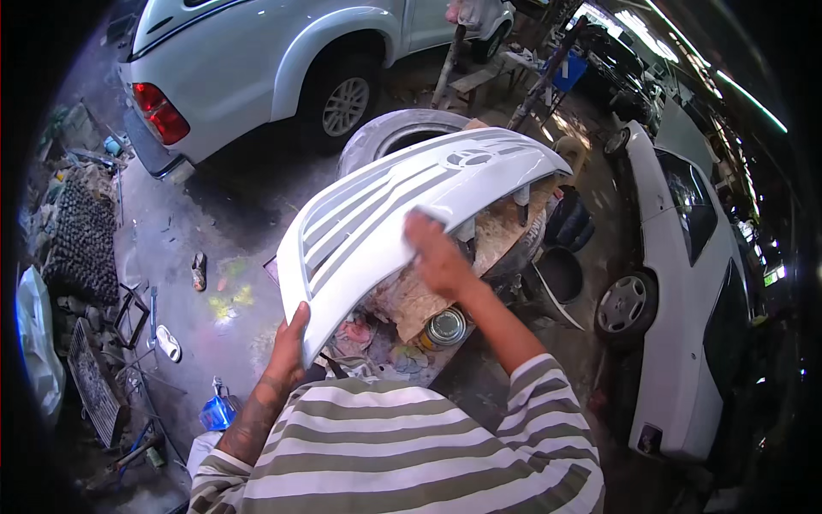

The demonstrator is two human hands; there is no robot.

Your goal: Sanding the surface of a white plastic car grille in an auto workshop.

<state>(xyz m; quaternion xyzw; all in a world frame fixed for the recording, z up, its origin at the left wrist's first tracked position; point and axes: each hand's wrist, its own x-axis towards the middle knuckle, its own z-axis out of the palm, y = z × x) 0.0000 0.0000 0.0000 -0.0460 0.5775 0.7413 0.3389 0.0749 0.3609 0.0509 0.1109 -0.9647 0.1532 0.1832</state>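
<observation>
A white car grille [368,231] with long slots and a round emblem spot lies in front of me, running from near left to far right. My left hand [292,343] grips its near left end, thumb on the edge and the other fingers mostly hidden beneath. Against the grille's smooth lower band is my right hand [438,255], curled and blurred by motion. A small dark edge shows by its fingertips; what it is I cannot make out. Below the grille, an opened can [443,329] stands beside brown paper [411,310].
A white pickup [257,60] stands at the far left and a white car [685,317] at the right. Behind the grille is a tyre [377,141]. A black bucket [561,276] sits right of the paper. Scrap and a radiator-like panel [96,381] litter the left floor.
</observation>
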